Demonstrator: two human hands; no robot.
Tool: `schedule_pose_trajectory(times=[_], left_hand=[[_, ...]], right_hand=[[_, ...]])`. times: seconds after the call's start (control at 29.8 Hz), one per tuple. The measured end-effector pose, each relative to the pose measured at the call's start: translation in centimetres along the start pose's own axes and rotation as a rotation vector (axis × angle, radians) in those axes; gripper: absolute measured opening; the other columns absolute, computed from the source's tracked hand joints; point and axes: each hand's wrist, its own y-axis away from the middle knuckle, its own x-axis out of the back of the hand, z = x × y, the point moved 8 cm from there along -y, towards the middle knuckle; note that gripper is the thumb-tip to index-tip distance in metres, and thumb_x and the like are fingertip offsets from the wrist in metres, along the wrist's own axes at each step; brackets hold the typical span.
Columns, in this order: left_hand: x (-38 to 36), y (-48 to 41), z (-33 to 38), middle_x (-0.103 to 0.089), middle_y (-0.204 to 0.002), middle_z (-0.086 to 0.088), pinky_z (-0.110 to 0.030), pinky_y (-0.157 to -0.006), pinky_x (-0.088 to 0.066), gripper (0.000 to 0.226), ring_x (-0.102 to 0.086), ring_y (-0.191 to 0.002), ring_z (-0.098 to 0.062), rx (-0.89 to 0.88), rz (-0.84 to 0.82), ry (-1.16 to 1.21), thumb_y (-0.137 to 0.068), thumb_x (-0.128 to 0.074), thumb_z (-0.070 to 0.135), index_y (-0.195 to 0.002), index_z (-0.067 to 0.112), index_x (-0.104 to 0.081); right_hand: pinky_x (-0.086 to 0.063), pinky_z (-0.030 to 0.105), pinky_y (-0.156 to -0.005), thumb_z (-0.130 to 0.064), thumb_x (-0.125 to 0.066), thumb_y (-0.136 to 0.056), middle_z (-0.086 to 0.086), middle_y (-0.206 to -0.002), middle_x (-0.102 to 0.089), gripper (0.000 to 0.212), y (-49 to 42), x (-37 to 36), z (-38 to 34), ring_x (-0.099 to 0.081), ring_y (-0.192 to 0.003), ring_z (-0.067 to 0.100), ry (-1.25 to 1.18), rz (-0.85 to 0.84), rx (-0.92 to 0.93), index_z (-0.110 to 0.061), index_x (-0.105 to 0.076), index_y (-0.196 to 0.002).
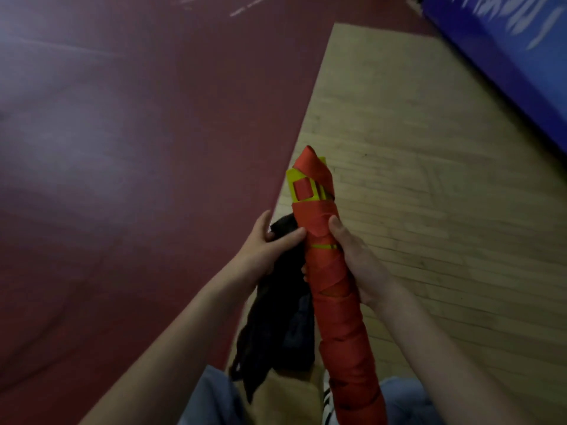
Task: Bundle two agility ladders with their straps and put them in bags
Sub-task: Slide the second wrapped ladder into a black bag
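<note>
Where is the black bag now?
In the head view, low centre, the bag hangs from the left hand, just left of the ladder bundle in the right hand.

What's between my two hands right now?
Head view: the strap-wrapped ladder bundle, held by the right hand, and the black bag bunched beside it in the left hand.

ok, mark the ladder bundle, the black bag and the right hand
ladder bundle (329, 280): head view, on the red strap wrapped round its middle.
black bag (273, 326): head view, on the hanging fabric beside the bundle.
right hand (359, 265): head view, on the back of the hand.
</note>
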Motion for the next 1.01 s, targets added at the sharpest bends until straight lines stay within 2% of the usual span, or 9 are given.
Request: schedule_pose_trajectory(times=[0.07,0.13,0.27,0.44,0.64,0.74,0.81,0.94,1.01], left_hand=[[0.9,1.5,1.4,-0.06,-0.111,-0.01,-0.025,-0.07,-0.053,0.043,-0.064,-0.089,-0.02,-0.112,0.09,-0.032,-0.087,-0.062,0.015,-0.127,0.004,-0.05],[2.2,2.9,2.4,-0.065,-0.081,-0.009,-0.018,-0.052,-0.048,0.012,-0.062,-0.064,-0.013,-0.197,0.202,-0.079,-0.09,-0.058,0.009,-0.096,0.001,-0.064],[3.9,5.5,4.3,-0.053,-0.066,-0.006,-0.024,-0.053,-0.037,0.026,-0.049,-0.06,-0.011,-0.33,0.329,-0.198,-0.094,-0.051,0.017,-0.071,0.009,-0.059],[3.9,6.9,7.0,-0.057,-0.077,0.002,-0.021,-0.059,-0.044,0.016,-0.054,-0.071,-0.009,-0.248,0.254,0.033,-0.098,-0.045,0.023,-0.094,0.015,-0.058],[3.1,8.5,13.1,-0.06,-0.081,0.006,-0.022,-0.062,-0.043,0.019,-0.057,-0.075,-0.007,-0.385,0.177,0.033,-0.097,-0.045,0.029,-0.09,0.02,-0.061],[3.0,9.3,15.3,-0.064,-0.093,0.003,-0.022,-0.068,-0.049,0.023,-0.062,-0.084,-0.01,-0.462,0.166,0.06,-0.096,-0.046,0.033,-0.104,0.017,-0.062],[2.7,9.7,16.1,-0.066,-0.096,0.0,-0.023,-0.07,-0.052,0.026,-0.064,-0.085,-0.012,-0.507,0.139,0.054,-0.096,-0.046,0.031,-0.108,0.015,-0.062],[1.7,11.0,15.4,-0.064,-0.079,0.002,-0.019,-0.063,-0.051,0.023,-0.063,-0.068,-0.002,-0.627,0.063,-0.019,-0.097,-0.046,0.021,-0.085,0.015,-0.065],[1.5,11.5,14.2,-0.064,-0.082,0.004,-0.017,-0.065,-0.05,0.024,-0.063,-0.074,0.0,-0.71,0.065,-0.05,-0.097,-0.045,0.015,-0.084,0.015,-0.065]], right_hand=[[-0.053,0.025,-0.049,-0.052,-0.048,-0.072,0.011,-0.058,-0.065,0.048,1.2,-0.2,-1.1,-0.062,-0.048,0.018,0.019,0.013,0.041,-0.009,-0.064,-0.086],[-0.053,0.029,-0.052,-0.055,-0.047,-0.072,0.014,-0.061,-0.065,0.057,2.4,-0.2,-2.3,-0.062,-0.05,0.021,0.047,0.023,0.073,-0.004,-0.063,-0.093],[-0.054,0.03,-0.052,-0.06,-0.048,-0.078,0.014,-0.062,-0.066,0.059,4.5,-0.1,-3.8,-0.064,-0.052,0.021,0.06,0.04,0.134,-0.004,-0.061,-0.093],[-0.053,0.026,-0.049,-0.054,-0.047,-0.072,0.012,-0.063,-0.064,0.06,6.1,-2.1,-4.4,-0.063,-0.051,0.018,0.062,0.005,0.145,-0.001,-0.056,-0.097],[-0.055,0.028,-0.055,-0.055,-0.053,-0.068,0.013,-0.072,-0.064,0.065,6.6,-5.8,-3.5,-0.063,-0.057,0.019,0.076,-0.105,0.067,0.0,-0.059,-0.103],[-0.055,0.029,-0.06,-0.056,-0.054,-0.069,0.012,-0.077,-0.065,0.07,6.2,-6.6,-2.8,-0.064,-0.063,0.019,0.101,-0.1,0.018,0.0,-0.057,-0.111],[-0.054,0.026,-0.056,-0.055,-0.055,-0.068,0.009,-0.072,-0.065,0.063,5.9,-6.8,-2.4,-0.065,-0.06,0.017,0.1,-0.082,-0.005,-0.002,-0.06,-0.102],[-0.054,0.025,-0.055,-0.056,-0.057,-0.065,0.005,-0.066,-0.067,0.056,5.1,-6.6,-1.6,-0.064,-0.058,0.016,0.077,-0.025,-0.077,-0.009,-0.062,-0.096],[-0.056,0.028,-0.061,-0.056,-0.056,-0.071,0.004,-0.069,-0.068,0.052,4.6,-6.1,-1.4,-0.065,-0.063,0.017,0.087,0.003,-0.081,-0.011,-0.062,-0.098]])
